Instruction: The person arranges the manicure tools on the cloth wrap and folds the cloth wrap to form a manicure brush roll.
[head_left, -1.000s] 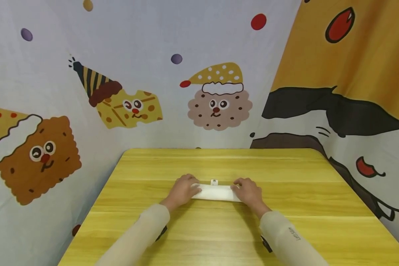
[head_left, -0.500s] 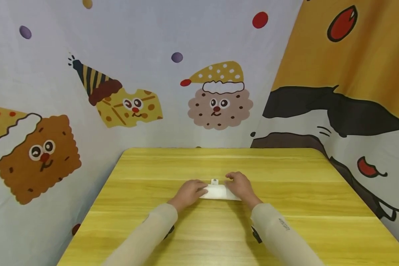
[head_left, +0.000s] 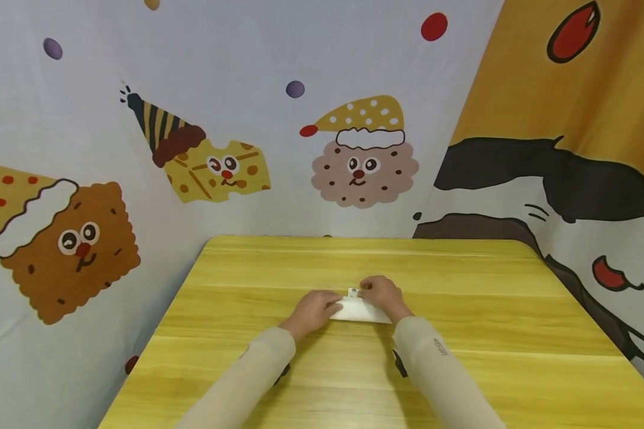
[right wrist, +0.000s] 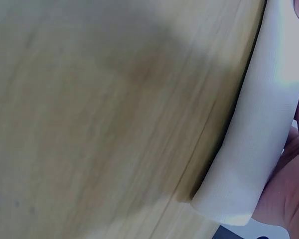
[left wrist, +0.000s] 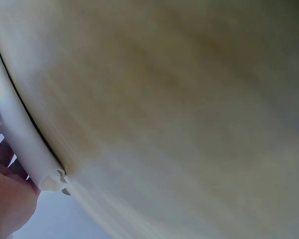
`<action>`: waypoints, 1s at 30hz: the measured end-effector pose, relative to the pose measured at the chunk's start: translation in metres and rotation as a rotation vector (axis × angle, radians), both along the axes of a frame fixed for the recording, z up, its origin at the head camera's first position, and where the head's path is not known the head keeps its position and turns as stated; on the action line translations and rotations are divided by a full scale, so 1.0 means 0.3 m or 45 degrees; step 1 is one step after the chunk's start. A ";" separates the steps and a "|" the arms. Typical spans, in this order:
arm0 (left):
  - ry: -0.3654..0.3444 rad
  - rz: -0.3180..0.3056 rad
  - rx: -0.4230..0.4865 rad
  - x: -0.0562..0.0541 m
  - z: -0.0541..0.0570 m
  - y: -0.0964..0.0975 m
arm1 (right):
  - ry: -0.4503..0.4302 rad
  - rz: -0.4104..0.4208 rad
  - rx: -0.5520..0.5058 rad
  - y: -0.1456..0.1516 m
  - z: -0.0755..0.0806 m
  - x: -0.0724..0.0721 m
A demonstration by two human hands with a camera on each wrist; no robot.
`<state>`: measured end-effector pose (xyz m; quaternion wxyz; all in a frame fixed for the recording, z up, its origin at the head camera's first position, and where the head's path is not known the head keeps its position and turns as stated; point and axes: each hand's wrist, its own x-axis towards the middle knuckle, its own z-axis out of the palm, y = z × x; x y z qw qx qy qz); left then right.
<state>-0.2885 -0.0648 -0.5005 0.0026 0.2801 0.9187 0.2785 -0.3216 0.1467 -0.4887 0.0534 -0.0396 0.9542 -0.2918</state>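
Observation:
A white rolled-up bundle (head_left: 358, 311) lies crosswise on the wooden table, a small white tab with a metal snap (head_left: 353, 292) sticking up from its far edge. My left hand (head_left: 312, 311) holds the roll's left part, thumb on the near side and fingers over the far side. My right hand (head_left: 384, 297) lies over the right part, thumb and forefinger bent right beside the tab. In the right wrist view the smooth roll (right wrist: 259, 109) runs along the hand, palm behind it. The left wrist view shows the roll's open end (left wrist: 51, 180) beside the left hand (left wrist: 12, 199).
The yellow wood-grain table (head_left: 461, 381) has rounded far corners. Right behind it hangs a white cloth backdrop (head_left: 236, 53) printed with cartoon food, with an orange and black part on the right.
Both hands have moved inward along the roll. My right hand has slid left from the roll's right end to the snap tab. The roll stays in place, with the view shifted slightly.

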 end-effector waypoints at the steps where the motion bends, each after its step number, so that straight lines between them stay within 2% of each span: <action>1: -0.001 0.000 0.000 0.000 0.001 0.001 | -0.006 0.004 -0.008 0.001 0.000 -0.002; 10: -0.030 0.009 0.015 0.004 0.007 0.006 | -0.104 0.003 -0.131 0.007 0.007 -0.004; 16: -0.004 -0.001 0.022 0.004 0.005 0.008 | -0.156 0.003 -0.198 0.012 0.011 -0.011; 20: 0.009 -0.003 0.023 0.004 0.002 0.010 | -0.183 0.000 -0.302 0.014 0.017 -0.009; 25: -0.002 0.005 0.062 0.000 -0.002 0.011 | -0.168 -0.009 -0.423 0.007 0.016 -0.010; 30: -0.076 0.038 0.119 -0.013 -0.003 0.011 | -0.123 -0.031 -0.515 -0.002 -0.003 -0.018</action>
